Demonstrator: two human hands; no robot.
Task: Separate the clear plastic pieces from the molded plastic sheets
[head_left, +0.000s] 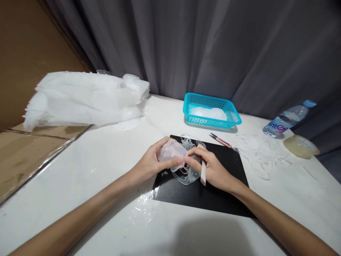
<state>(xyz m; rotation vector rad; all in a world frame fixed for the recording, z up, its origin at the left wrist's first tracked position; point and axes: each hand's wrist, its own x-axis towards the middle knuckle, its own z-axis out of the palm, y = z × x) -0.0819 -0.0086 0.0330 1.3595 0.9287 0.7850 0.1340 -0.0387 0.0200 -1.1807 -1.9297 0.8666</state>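
Both hands meet over a black mat (207, 197). My left hand (157, 156) is closed round a sheer, whitish fabric piece (172, 151), thumb on its near side. At the piece's right edge, the thumb and fingertips of my right hand (206, 163) are pinched together. A pale, flat, stick-like object (203, 173) juts down from under my right palm; its other end is hidden by the fingers. Beneath the hands lies a tangle of translucent fabric (188, 177) with curled, cut-out edges, partly covered by them.
Behind the mat stands a blue basket (213, 123) holding white pieces. Pink-handled thread snips (221, 140) lie at the mat's far edge. Thread scraps (262, 154), a tape roll (301, 146) and a tilted water bottle (289, 119) are rightward. White sheer fabric (87, 97) is stacked at left.
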